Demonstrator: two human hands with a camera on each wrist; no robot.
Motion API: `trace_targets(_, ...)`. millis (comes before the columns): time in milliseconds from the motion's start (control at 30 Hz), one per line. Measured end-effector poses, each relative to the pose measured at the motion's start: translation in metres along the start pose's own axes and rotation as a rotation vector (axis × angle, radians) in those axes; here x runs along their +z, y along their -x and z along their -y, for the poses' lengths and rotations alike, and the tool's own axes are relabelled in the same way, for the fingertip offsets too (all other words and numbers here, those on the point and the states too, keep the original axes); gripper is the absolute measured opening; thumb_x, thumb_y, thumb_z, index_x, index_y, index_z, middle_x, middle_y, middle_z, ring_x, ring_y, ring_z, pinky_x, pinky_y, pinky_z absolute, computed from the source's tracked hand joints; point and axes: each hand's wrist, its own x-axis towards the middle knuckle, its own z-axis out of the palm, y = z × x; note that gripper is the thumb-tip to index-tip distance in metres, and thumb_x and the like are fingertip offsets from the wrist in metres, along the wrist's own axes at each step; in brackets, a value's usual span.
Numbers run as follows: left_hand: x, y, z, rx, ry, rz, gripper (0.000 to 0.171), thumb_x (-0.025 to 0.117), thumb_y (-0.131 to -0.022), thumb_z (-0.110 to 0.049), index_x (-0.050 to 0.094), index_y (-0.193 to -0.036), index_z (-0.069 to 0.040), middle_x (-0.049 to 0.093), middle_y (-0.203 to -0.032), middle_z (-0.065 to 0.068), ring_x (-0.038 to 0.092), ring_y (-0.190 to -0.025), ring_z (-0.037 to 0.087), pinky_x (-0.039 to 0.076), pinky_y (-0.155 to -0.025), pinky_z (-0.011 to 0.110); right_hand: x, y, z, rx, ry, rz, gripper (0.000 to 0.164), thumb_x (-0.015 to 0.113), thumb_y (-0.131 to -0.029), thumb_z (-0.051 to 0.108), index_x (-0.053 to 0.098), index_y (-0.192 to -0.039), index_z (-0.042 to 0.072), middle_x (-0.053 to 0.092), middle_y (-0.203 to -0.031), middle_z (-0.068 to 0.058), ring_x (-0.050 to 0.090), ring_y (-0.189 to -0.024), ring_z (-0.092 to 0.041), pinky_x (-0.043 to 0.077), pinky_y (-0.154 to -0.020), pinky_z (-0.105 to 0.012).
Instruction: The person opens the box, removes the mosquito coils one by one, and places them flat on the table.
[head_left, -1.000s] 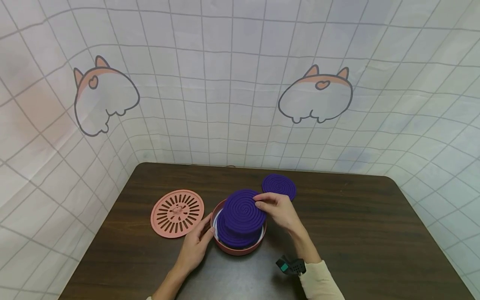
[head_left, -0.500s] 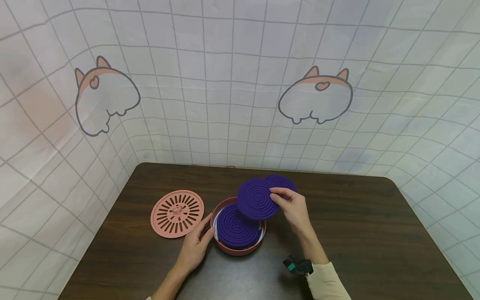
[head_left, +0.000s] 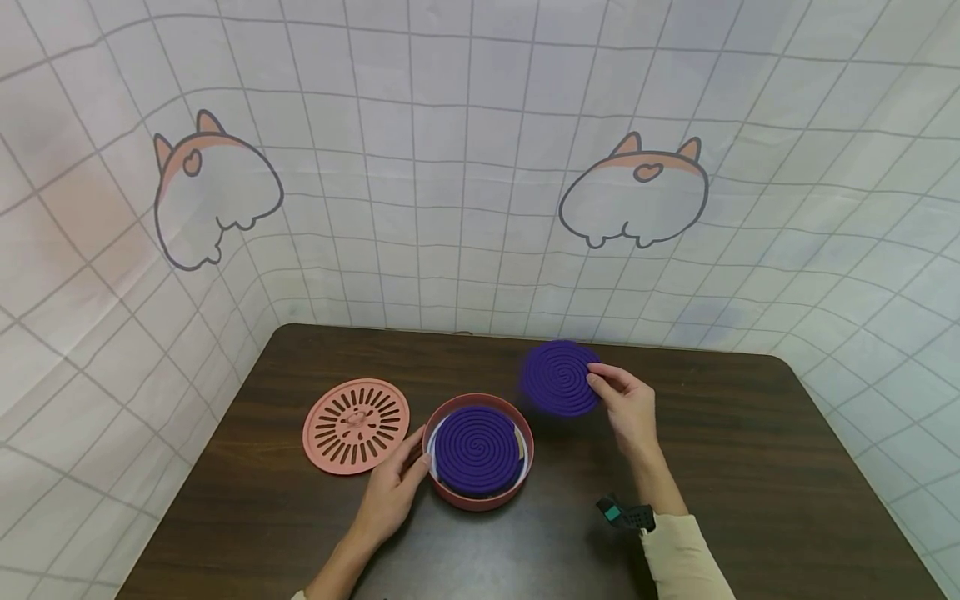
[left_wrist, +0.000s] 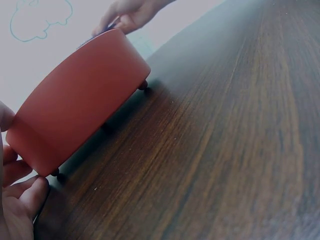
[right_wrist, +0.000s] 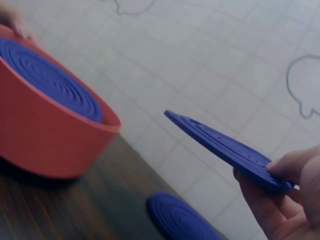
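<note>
My right hand (head_left: 632, 412) pinches a purple mosquito coil (head_left: 557, 379) at its right edge, thumb above and fingers beneath. In the right wrist view this coil hangs tilted in the air, over another purple coil (right_wrist: 181, 219) on the table. That lower coil is hidden behind the held one in the head view. My left hand (head_left: 388, 492) holds the left side of a round red coil box (head_left: 480, 504). Small dark feet (left_wrist: 143, 85) show under the box in the left wrist view. More purple coil (head_left: 477, 450) lies flat inside it, with white paper around its edge.
A pink slotted lid (head_left: 356, 427) with a small raised knob lies on the dark wooden table (head_left: 750, 467), left of the box. White gridded cloth (head_left: 465, 183) with cartoon animals stands behind the table's far edge.
My right hand has carried the pinched coil from over the box to the right and back, above the coil on the table. The coil inside the box is now uncovered. My left hand stays put.
</note>
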Motion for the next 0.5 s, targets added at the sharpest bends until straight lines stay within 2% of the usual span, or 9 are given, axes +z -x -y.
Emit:
trace_targets(100,0.000,0.000,0.000,0.003,0.002,0.000,0.050,0.057,-0.103,-0.028,0.047,-0.150,-0.013,0.056,-0.147,0.008,0.057,-0.132,0.022,0.046,-0.103,0.017,-0.009,-0.006,-0.004,-0.005,0.003,-0.023,0.030,0.073,-0.091,0.008,0.069,-0.115,-0.009,0.072,-0.081,0.011,0.066,-0.071,-0.001,0.056,-0.062,-0.015)
trace_targets(267,0.000,0.001,-0.001,0.020,0.009,0.000,0.051,0.057,-0.103,-0.027,0.047,-0.150,-0.009,0.056,-0.146,0.010,0.057,-0.132,0.021,0.047,-0.103,0.016,-0.021,-0.015,-0.011,-0.007,0.056,-0.113,0.028,0.075,-0.090,0.012,0.072,-0.113,-0.005,0.072,-0.079,0.013,0.063,-0.068,-0.001,0.054,-0.059,-0.017)
trace_targets(500,0.000,0.001,0.000,0.019,0.016,-0.002,0.050,0.057,-0.103,-0.027,0.047,-0.149,-0.010,0.057,-0.146,0.010,0.058,-0.131,0.021,0.047,-0.102,0.016,-0.032,-0.026,-0.018,0.015,0.084,-0.195,0.026,0.076,-0.090,0.012,0.074,-0.111,-0.002,0.071,-0.078,0.014,0.060,-0.066,0.000,0.050,-0.057,-0.016)
